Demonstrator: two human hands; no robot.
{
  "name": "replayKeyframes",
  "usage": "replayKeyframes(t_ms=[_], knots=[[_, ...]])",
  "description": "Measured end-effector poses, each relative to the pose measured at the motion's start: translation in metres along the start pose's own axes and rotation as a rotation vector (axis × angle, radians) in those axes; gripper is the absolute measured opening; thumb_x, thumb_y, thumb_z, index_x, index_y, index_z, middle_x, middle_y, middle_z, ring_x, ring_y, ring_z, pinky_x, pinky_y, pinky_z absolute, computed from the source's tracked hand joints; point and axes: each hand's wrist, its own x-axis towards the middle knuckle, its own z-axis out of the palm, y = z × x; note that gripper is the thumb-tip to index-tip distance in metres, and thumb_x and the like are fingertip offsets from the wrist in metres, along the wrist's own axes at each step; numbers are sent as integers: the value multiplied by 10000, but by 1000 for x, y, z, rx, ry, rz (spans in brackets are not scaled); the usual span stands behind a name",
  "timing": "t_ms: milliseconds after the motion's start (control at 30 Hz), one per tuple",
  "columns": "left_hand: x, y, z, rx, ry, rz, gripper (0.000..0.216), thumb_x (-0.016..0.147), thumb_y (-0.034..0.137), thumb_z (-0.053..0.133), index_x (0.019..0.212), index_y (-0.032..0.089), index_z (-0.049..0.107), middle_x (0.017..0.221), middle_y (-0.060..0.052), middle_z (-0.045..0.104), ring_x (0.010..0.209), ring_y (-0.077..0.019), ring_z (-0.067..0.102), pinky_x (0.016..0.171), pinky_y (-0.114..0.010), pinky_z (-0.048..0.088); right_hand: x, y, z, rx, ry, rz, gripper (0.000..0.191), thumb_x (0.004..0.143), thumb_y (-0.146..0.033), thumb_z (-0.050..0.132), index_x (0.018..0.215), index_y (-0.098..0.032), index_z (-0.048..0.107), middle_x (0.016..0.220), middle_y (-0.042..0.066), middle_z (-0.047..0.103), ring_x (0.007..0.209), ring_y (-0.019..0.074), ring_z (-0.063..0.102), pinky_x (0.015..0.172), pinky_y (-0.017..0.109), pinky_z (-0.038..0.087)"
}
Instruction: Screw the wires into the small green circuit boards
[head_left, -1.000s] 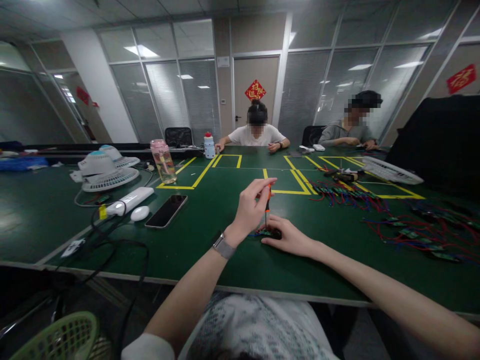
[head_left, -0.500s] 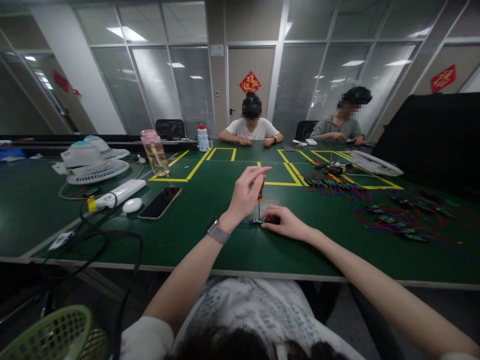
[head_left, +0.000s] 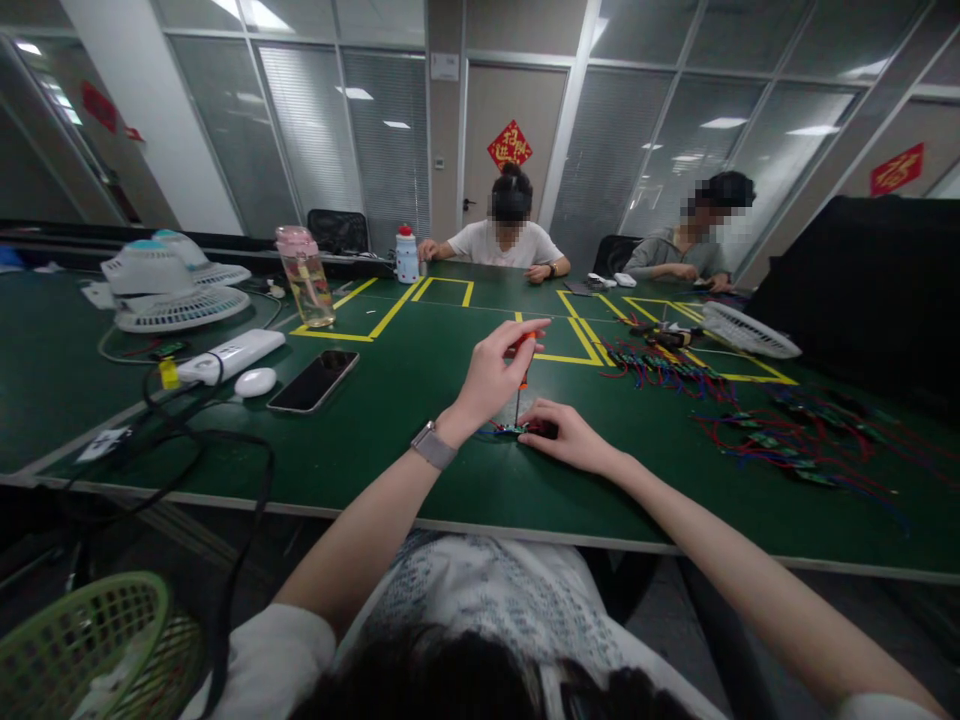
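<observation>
Fingers of my left hand (head_left: 499,372) are wrapped round the orange handle of a screwdriver (head_left: 523,378), held upright. Its thin shaft runs down to a small green circuit board (head_left: 510,429) on the green table. My right hand (head_left: 561,433) rests on the tabletop, thumb and fingers closed on the board's right end, where red wire shows. The exact point where the screwdriver tip touches is too small to make out.
Wired circuit boards (head_left: 780,445) lie in a loose pile at the right, with another row (head_left: 660,370) behind. Left of my hands are a phone (head_left: 315,381), a white case (head_left: 256,382), a power strip (head_left: 232,358) and a bottle (head_left: 306,280). Two people sit opposite.
My view has shifted slightly. The screwdriver stays upright on the board, its orange handle top now showing between my left fingers. The person opposite has reached a hand toward the blue bottle.
</observation>
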Motion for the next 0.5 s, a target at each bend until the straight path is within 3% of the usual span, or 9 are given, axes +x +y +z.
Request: replayKeyframes(t_ms=[367,433,500], knots=[[1,-4,1,51,48,24,255,879,153,546,1118,168,633,952,-45,674,790,-102,639,737,-214,525,-1,4,1,-42,-29,30,207,846,-360,600,924,-181,669,819,37,575,717,150,543,694,308,461],[1,-4,1,62,43,25,256,880,162,548,1122,171,630,950,-49,678,814,-112,636,743,-224,523,0,1,-1,-45,-13,29,256,848,-373,597,1020,-191,649,838,39,580,720,155,549,695,318,479],[0,-4,1,76,34,28,244,884,172,546,1110,176,637,993,-60,674,851,-126,634,752,-235,522,1,-9,-8,-40,91,6,399,842,-381,607,1202,-214,565,954,63,593,784,173,572,726,342,506]])
